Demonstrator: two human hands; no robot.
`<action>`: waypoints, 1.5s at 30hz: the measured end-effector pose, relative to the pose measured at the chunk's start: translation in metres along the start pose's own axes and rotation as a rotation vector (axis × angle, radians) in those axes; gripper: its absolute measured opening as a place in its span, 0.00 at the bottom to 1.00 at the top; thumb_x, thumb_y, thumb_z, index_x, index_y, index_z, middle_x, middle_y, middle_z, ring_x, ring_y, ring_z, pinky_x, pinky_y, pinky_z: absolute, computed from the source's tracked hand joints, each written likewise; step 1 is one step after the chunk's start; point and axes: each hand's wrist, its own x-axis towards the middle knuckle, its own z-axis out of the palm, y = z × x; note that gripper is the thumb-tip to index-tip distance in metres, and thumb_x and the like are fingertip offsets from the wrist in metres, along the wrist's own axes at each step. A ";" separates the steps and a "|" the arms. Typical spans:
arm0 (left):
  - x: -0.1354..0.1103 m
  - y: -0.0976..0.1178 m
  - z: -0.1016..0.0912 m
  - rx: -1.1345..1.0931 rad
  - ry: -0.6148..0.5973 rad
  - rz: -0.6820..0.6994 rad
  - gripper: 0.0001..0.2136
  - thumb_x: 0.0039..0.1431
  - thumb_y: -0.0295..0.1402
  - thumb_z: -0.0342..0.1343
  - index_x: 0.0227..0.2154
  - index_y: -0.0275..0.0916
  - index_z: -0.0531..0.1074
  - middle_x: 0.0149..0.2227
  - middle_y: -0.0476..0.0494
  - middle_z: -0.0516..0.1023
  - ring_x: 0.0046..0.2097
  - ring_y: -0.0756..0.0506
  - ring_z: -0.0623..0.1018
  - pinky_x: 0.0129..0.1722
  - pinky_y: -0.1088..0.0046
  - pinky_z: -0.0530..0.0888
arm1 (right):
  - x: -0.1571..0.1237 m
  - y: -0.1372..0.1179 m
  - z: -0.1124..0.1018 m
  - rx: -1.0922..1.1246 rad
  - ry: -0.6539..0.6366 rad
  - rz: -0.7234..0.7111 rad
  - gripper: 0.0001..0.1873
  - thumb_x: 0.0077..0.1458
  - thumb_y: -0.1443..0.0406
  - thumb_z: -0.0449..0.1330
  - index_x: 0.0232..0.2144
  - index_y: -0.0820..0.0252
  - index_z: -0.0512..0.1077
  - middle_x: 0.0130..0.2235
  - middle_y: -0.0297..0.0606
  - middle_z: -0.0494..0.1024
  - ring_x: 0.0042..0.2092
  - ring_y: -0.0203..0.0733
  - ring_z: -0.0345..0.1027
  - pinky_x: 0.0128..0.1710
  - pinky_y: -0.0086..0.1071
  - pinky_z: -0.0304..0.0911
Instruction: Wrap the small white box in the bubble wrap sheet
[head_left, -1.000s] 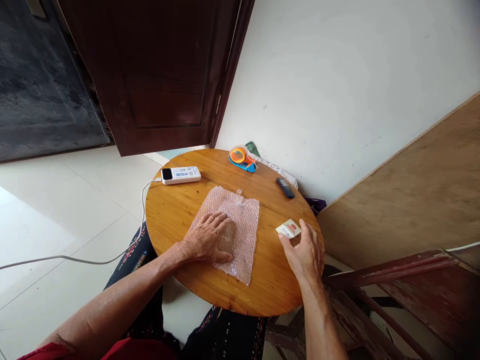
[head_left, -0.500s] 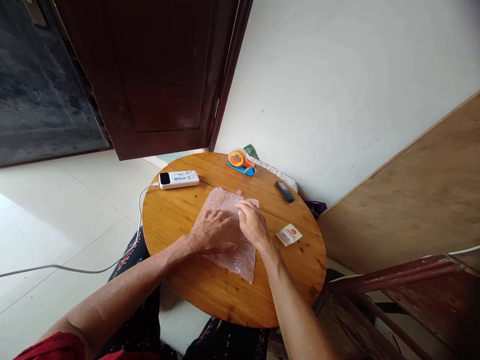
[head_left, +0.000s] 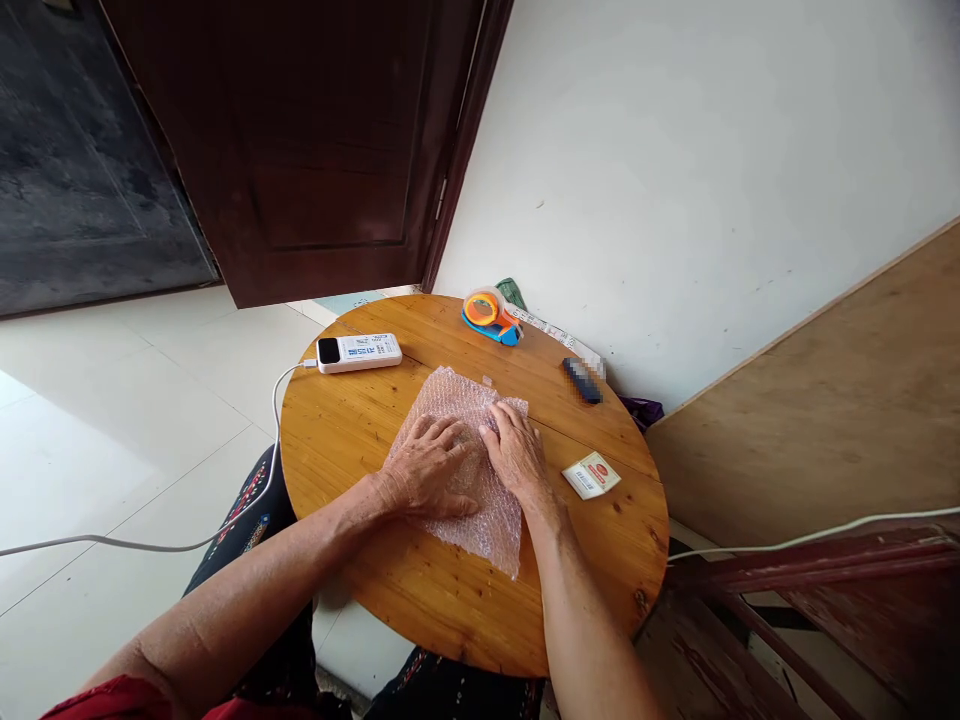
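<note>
A sheet of clear bubble wrap [head_left: 480,545] lies flat on the round wooden table [head_left: 420,610]. On its left part rests my left hand [head_left: 431,465], palm down with the fingers spread and the thumb pointing right. My right hand [head_left: 517,450] lies on the upper right part of the wrap, fingers stretched out and resting on it. Both hands press on the sheet without gripping it. What is under the palms is hidden. To the right of my right hand lies a small white packet with a red mark [head_left: 592,475].
At the back stands an orange and blue tape dispenser [head_left: 491,315]. A dark blurred object [head_left: 582,381] lies at the right rear. A white power bank [head_left: 360,352] with a cable [head_left: 277,420] is at the left. The wall [head_left: 675,180] rises behind the table.
My right hand has flattened, its fingers now stretched over the wrap. The fingers of my left hand are a little more spread. The view has shifted slightly.
</note>
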 end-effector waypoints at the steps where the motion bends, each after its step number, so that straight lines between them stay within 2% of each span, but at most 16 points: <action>1: 0.000 0.000 0.000 -0.003 0.003 -0.001 0.41 0.50 0.60 0.56 0.61 0.39 0.64 0.66 0.31 0.60 0.68 0.30 0.56 0.66 0.42 0.49 | 0.000 0.000 0.000 -0.011 -0.002 0.015 0.23 0.66 0.61 0.48 0.59 0.63 0.65 0.64 0.49 0.65 0.65 0.53 0.56 0.60 0.49 0.55; 10: -0.003 -0.002 0.001 0.014 0.043 -0.019 0.42 0.47 0.62 0.58 0.61 0.39 0.65 0.66 0.31 0.61 0.68 0.28 0.57 0.66 0.42 0.50 | 0.000 -0.005 -0.002 -0.085 0.026 0.144 0.27 0.65 0.58 0.49 0.60 0.70 0.63 0.66 0.56 0.61 0.66 0.57 0.53 0.61 0.51 0.52; 14: -0.005 -0.001 0.002 0.058 0.067 -0.079 0.47 0.45 0.65 0.56 0.62 0.37 0.63 0.66 0.27 0.59 0.67 0.26 0.56 0.66 0.40 0.49 | 0.001 -0.004 -0.001 -0.087 0.032 0.145 0.27 0.66 0.58 0.49 0.60 0.71 0.62 0.65 0.58 0.62 0.65 0.58 0.55 0.61 0.50 0.53; 18: -0.005 -0.001 0.002 0.062 0.076 -0.107 0.49 0.43 0.67 0.56 0.63 0.38 0.61 0.66 0.28 0.60 0.67 0.27 0.56 0.66 0.42 0.49 | 0.001 -0.003 0.003 -0.075 0.066 0.166 0.27 0.66 0.58 0.48 0.61 0.71 0.62 0.64 0.60 0.63 0.65 0.59 0.56 0.60 0.51 0.53; 28: -0.005 -0.003 0.001 0.050 0.056 -0.093 0.49 0.44 0.67 0.55 0.63 0.37 0.60 0.66 0.27 0.59 0.68 0.26 0.55 0.66 0.42 0.48 | 0.002 -0.001 0.005 -0.073 0.081 0.184 0.28 0.66 0.58 0.46 0.60 0.74 0.63 0.65 0.60 0.62 0.65 0.60 0.55 0.61 0.51 0.53; 35: -0.005 -0.003 0.000 0.054 0.052 -0.113 0.48 0.44 0.66 0.56 0.63 0.39 0.61 0.66 0.30 0.60 0.68 0.28 0.56 0.67 0.44 0.48 | 0.000 0.000 0.007 -0.058 0.150 0.153 0.26 0.66 0.60 0.46 0.59 0.70 0.65 0.63 0.58 0.66 0.64 0.58 0.57 0.59 0.49 0.54; 40: -0.004 -0.002 0.000 0.045 0.054 -0.117 0.48 0.43 0.66 0.56 0.63 0.40 0.61 0.66 0.30 0.60 0.68 0.28 0.56 0.67 0.44 0.49 | -0.004 0.000 -0.016 -0.033 0.316 0.060 0.23 0.64 0.61 0.46 0.55 0.65 0.70 0.63 0.54 0.66 0.63 0.56 0.57 0.59 0.49 0.53; 42: -0.003 -0.002 -0.001 0.044 0.051 -0.113 0.49 0.43 0.67 0.56 0.63 0.39 0.60 0.66 0.30 0.60 0.67 0.28 0.57 0.67 0.43 0.49 | -0.008 0.005 -0.033 -0.020 0.348 0.112 0.23 0.63 0.59 0.48 0.54 0.64 0.70 0.63 0.53 0.66 0.63 0.57 0.58 0.59 0.51 0.54; 45: -0.003 -0.002 -0.002 0.040 0.049 -0.105 0.49 0.43 0.67 0.55 0.64 0.39 0.60 0.66 0.30 0.60 0.67 0.28 0.56 0.67 0.43 0.49 | -0.019 0.020 -0.059 -0.013 0.289 0.227 0.26 0.59 0.56 0.53 0.56 0.64 0.68 0.62 0.53 0.67 0.61 0.59 0.60 0.57 0.52 0.56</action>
